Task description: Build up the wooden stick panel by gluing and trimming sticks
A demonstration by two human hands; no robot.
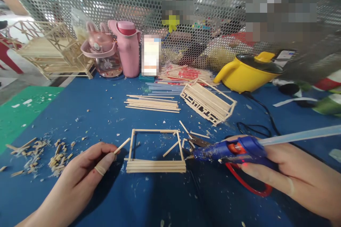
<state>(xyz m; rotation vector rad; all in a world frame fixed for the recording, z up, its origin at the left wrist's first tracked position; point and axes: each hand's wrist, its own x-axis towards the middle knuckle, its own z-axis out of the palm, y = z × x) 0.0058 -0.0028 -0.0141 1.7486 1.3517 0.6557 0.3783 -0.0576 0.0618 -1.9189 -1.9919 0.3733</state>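
Left hand (77, 177), lower left: thumb and index pinch a short stick (123, 145) near one end, the other end free and angled up toward the frame (156, 166). Right hand (303, 177), lower right: closed around the glue gun (231, 150); trigger finger hidden, so can't tell if it's squeezing. Frame lies flat on the desk (106, 120) at lower centre, slats packed along its near edge. Nozzle sits by the frame's lower right corner; touching or just beside, can't tell.

Doing it well, as judged: keep the nozzle low and steady at the joint, small dab only, since blobs would hold the slats apart. Left pinch is good, far end clear for placing; fingertips should keep off the hot tip and wet glue. Line the stick up before pressing, then hold until the glue grips. Nothing braces the frame, so a nudge from the nozzle could skew it. Loose piece (170, 149) inside the frame and scissors (262, 189) under the gun could snag; better moved aside. Spare sticks (151, 104) lie within reach at upper centre.
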